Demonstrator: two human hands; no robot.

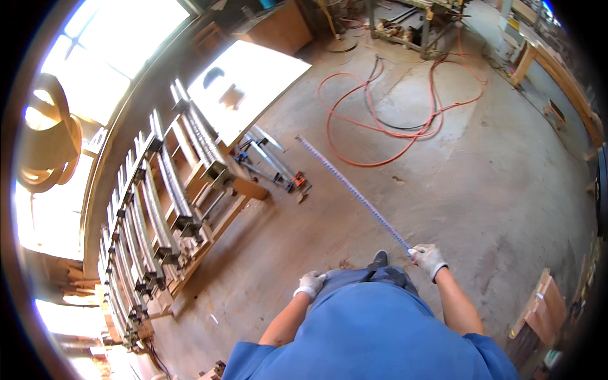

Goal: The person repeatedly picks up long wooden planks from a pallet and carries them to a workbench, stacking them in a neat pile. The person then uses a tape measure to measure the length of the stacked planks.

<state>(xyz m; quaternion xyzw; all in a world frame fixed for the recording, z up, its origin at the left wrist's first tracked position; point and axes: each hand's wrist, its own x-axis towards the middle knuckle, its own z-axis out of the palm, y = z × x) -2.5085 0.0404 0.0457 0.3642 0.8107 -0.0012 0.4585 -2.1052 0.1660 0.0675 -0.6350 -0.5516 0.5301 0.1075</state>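
Note:
My right hand, in a pale work glove, is closed around the near end of a long, thin measuring tape. The tape runs out straight toward the far left, pale with fine bluish marks. A small reddish bit shows beside the fingers, too little to make out. My left hand, gloved too, lies against the side of my dark trousers, holding nothing that I can see. Its fingers show only in part and look loosely stretched.
A rack of long metal bar clamps stands at left. Behind it is a bright white panel. Loose clamps lie on the floor beside it. A red hose loops across the concrete ahead. Wooden boards lean at the right.

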